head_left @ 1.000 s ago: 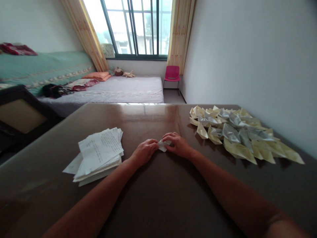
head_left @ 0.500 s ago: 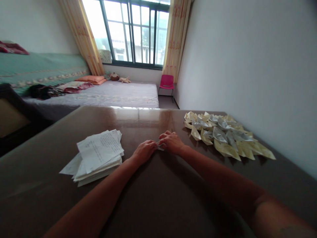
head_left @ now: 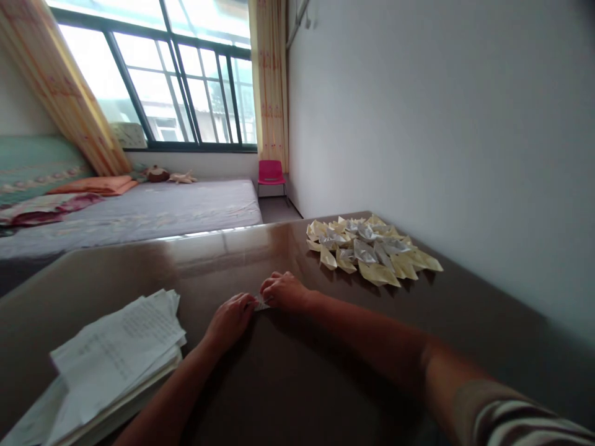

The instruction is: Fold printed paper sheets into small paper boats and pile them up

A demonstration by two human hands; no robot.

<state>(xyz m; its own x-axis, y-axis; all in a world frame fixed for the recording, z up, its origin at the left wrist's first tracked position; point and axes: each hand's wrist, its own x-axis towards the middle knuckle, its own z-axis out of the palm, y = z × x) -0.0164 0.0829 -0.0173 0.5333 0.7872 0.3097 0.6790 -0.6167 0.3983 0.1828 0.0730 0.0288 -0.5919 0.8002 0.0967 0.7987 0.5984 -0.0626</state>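
Observation:
Between my two hands, low over the brown tabletop, is a small piece of folded paper, mostly covered by my fingers. My left hand grips its left side with bent fingers. My right hand closes on its right side, fingers curled over the top. To the left of my left forearm lies a loose stack of printed paper sheets. Beyond my right hand, several folded paper boats, cream and grey-white, stand crowded together.
A white wall runs along the table's right side. Past the far edge are a bed with a mattress, orange pillows, a pink chair and a window with curtains.
My view has turned right and tilted, so the table, boats and window sit further left. Both hands stay on the folded paper, with little visible change in grip.

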